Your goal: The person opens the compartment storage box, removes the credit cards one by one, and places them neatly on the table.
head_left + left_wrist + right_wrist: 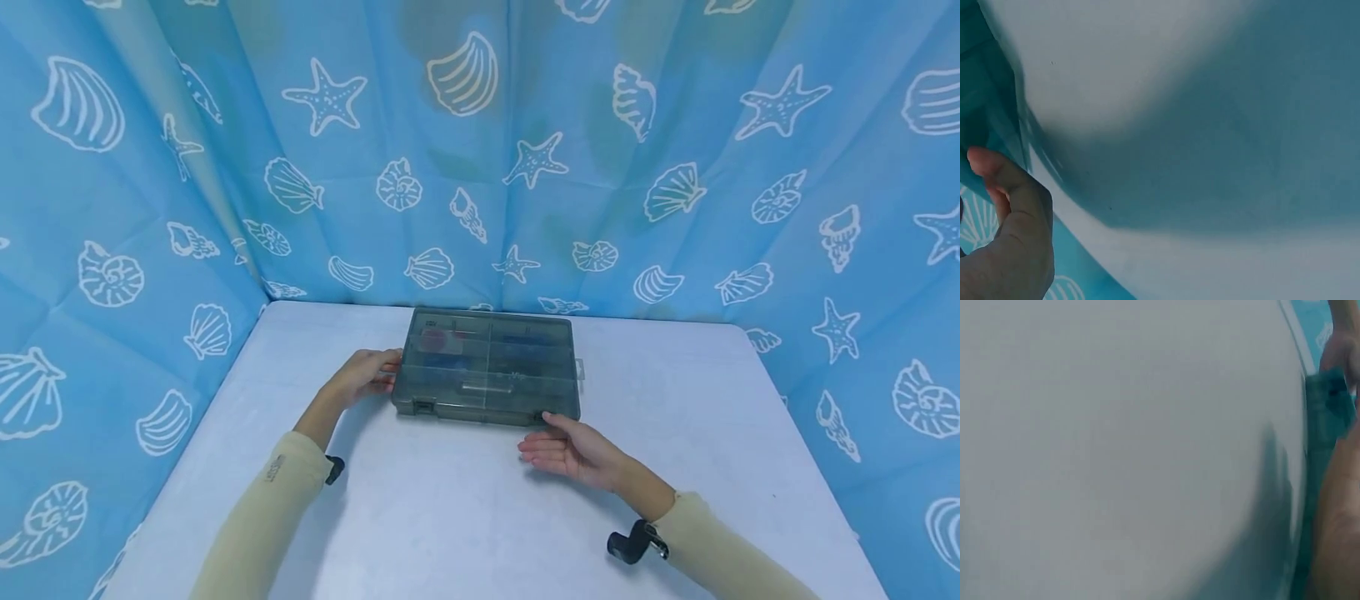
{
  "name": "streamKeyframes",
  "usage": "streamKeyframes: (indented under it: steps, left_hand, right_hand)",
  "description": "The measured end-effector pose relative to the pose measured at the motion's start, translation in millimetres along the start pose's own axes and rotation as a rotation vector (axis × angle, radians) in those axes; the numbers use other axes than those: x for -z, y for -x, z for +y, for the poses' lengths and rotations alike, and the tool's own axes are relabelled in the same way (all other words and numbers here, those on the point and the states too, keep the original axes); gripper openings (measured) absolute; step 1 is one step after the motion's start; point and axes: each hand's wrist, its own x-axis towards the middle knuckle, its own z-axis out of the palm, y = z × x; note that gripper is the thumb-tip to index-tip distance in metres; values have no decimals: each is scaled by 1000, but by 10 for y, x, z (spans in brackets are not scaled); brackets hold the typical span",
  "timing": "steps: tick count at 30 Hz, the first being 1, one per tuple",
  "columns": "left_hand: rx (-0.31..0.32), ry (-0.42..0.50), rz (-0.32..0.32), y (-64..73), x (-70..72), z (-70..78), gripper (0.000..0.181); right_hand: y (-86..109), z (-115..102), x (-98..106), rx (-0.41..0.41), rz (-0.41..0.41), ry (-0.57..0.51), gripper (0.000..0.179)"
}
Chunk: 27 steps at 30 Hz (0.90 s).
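Observation:
A dark translucent plastic organizer case (487, 367), lid closed, is at the back middle of the white table. Red and blue shapes show dimly through its lid. My left hand (367, 375) is at the case's left side, fingertips right at its edge; in the left wrist view, that hand (1019, 231) has its fingers bent near the case's side. Along the front edge, a latch (424, 407) shows near the left corner. My right hand (577, 454) is at the front right corner, thumb on the edge by the other latch, its remaining fingers extended below, in front of the case.
The white table (465, 517) spreads in front of and beside the case. Behind it and on both sides hangs a blue curtain (450, 225) with white shell and starfish prints. Each wrist carries a black camera mount (633, 542).

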Motion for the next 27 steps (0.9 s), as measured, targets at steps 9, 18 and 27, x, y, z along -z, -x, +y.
streamKeyframes:
  steps: [9,18,27]
  left_hand:
    - [-57,-65,-2,31,-36,36,49]
    - [-53,-136,34,88,-83,78,45]
    - [-20,-144,45,61,-39,57,46]
  right_hand:
    - [-108,46,-37,49,39,-261,50]
    - [-161,161,-65,3,66,-254,47]
    - [-487,295,-602,-80,-33,-192,60]
